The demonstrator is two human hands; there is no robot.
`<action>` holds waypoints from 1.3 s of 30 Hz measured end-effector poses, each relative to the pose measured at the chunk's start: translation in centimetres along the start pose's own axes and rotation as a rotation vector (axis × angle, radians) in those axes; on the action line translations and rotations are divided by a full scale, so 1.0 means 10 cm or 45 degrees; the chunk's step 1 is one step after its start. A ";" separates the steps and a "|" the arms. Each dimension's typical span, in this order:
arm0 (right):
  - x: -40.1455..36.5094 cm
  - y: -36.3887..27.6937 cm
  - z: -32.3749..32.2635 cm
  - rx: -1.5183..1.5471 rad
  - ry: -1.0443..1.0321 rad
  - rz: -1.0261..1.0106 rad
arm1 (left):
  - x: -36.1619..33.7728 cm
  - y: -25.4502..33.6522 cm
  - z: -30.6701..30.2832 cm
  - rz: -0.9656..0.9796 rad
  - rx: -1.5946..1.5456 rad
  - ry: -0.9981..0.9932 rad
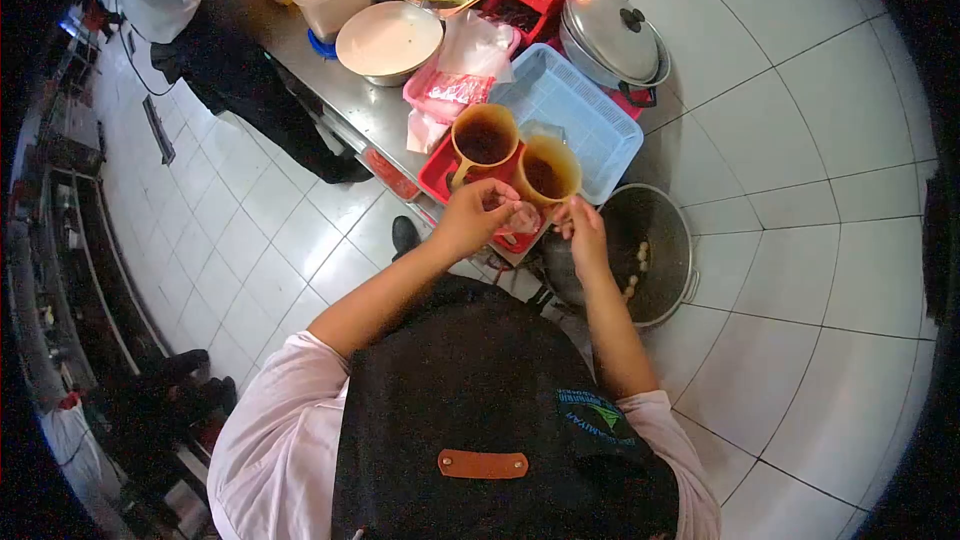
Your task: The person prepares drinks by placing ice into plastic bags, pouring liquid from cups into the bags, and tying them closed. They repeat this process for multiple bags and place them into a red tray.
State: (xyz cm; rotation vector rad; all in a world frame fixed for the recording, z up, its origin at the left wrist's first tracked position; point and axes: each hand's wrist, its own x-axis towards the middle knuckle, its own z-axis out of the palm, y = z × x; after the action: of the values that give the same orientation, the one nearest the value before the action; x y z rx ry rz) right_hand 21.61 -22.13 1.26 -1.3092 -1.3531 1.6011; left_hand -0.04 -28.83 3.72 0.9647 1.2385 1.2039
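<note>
Clear plastic — in left fingers; right fingers by yellow mug.

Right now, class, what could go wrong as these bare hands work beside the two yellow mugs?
The left hand seems to pinch thin, clear plastic close to the left yellow mug and right yellow mug, which hold something dark; a careless knock might spill either. The right hand is near the right mug's rim, so a brushing finger could tip it. The big, round metal pot stands open beside them, so dropped plastic could perhaps fall in.
</note>
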 end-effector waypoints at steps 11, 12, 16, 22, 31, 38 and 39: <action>-0.47 -0.63 0.45 -0.685 -0.076 -0.547 | -0.10 0.34 -0.12 -0.075 0.168 -0.181; -0.47 -0.66 0.49 -0.656 -0.147 -0.458 | -0.12 0.35 -0.17 -0.084 0.139 -0.246; -0.33 -0.84 0.63 -0.732 -0.387 -0.243 | -0.17 0.29 -0.44 -0.059 -0.015 -0.387; 0.00 -0.80 1.10 -0.398 -0.775 -0.146 | -0.42 0.63 -0.86 -0.050 0.062 -0.338; 0.56 -1.27 2.23 -0.679 -0.372 -0.692 | 0.07 0.89 -1.85 0.090 0.677 0.058; 1.04 -0.95 2.58 -0.914 -0.115 -0.603 | 0.68 0.52 -2.42 -0.019 0.407 -0.019; 1.07 -0.98 2.60 -0.965 -0.112 -0.582 | 0.74 0.54 -2.46 -0.072 0.373 -0.066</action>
State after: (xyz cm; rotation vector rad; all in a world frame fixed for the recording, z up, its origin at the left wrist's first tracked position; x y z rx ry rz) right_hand -7.29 -17.76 6.82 -1.1898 -2.2480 0.8582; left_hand -25.60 -22.83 4.81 1.1581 1.4163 0.9637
